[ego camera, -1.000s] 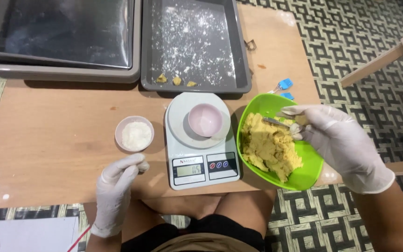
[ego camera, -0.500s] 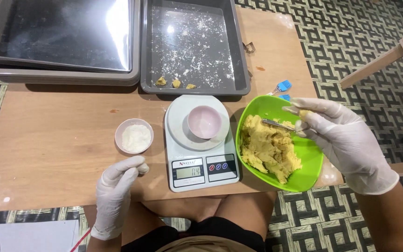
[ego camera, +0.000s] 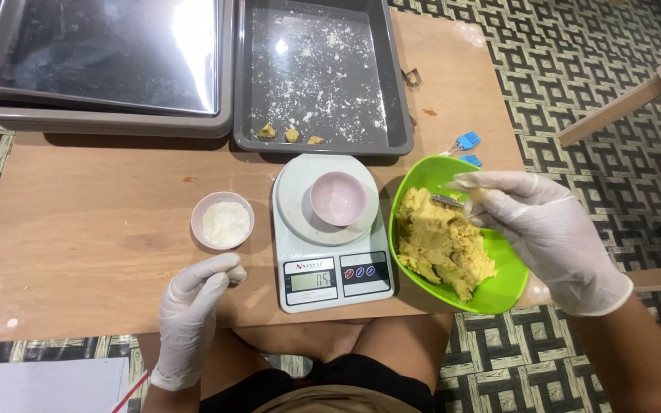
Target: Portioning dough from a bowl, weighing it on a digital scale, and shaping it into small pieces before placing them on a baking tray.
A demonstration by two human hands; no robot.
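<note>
Right hand [ego camera: 545, 233] curled over dough [ego camera: 441, 245]

My one head view, looking steeply down, close over the table [ego camera: 78, 229], knees at the bottom edge.

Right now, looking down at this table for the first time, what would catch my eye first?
The bright green bowl at the right, heaped with yellow dough, stands out most; the gloved right hand holds a small metal utensil over it. Beside it, mid-table, a white kitchen scale carries a small pink bowl. The gloved left hand rests curled on the wooden table near a small dish of white powder.
</note>
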